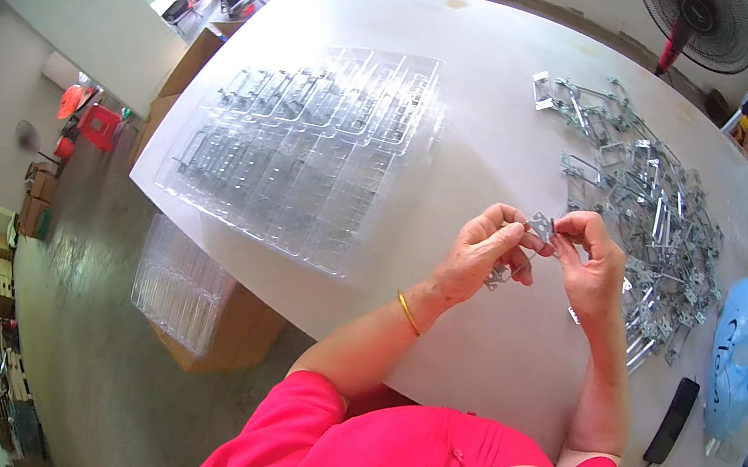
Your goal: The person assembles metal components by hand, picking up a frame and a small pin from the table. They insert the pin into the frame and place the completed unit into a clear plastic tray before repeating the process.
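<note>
Above the white table (464,346), both my hands grip a small silvery metal bracket (541,226) with a flat, cut-out end. My left hand (487,251) closes its thumb and fingers round one side; another metal end (497,276) pokes out below its fingers, and I cannot tell if it is the same piece. My right hand (593,258) pinches the flat end between thumb and fingertips. Just right of the right hand lies a loose heap of similar metal brackets (665,216). Clear plastic trays (321,225) with rows of compartments sit at the left, the far rows holding metal parts.
A blue plastic bag (741,355) and a black strap-like object (672,421) with keys lie near the right edge. Below the table's left edge, stacked clear trays (180,286) rest on a cardboard box (240,335). A black fan (705,27) stands beyond the far right.
</note>
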A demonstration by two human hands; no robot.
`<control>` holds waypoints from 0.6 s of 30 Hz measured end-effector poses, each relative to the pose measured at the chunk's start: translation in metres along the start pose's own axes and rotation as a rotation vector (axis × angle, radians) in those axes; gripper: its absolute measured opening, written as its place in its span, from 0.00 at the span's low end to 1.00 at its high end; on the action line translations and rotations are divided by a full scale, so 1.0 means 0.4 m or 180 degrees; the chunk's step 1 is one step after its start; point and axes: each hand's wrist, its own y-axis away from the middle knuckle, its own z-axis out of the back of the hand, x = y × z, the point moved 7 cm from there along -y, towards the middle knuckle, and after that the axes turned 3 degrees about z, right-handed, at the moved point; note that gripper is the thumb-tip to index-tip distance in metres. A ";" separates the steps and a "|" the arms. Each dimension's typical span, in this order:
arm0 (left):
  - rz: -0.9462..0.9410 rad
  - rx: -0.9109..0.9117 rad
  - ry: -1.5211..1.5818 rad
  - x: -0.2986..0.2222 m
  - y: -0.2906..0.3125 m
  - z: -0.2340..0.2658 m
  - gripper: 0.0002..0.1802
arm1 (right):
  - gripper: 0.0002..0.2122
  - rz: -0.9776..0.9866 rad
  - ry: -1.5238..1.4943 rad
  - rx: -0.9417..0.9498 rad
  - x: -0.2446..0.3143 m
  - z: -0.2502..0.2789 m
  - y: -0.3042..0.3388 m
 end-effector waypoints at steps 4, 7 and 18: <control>0.0023 0.0190 0.0229 -0.002 0.000 0.006 0.11 | 0.08 0.0257 0.0099 0.0097 0.018 0.001 -0.005; -0.0011 0.0313 0.0460 -0.014 -0.007 0.004 0.10 | 0.08 0.0445 0.0260 0.0120 0.014 -0.009 -0.019; -0.0225 0.0019 -0.0001 -0.038 0.001 0.006 0.07 | 0.04 0.0420 0.0319 -0.0195 0.075 0.019 -0.004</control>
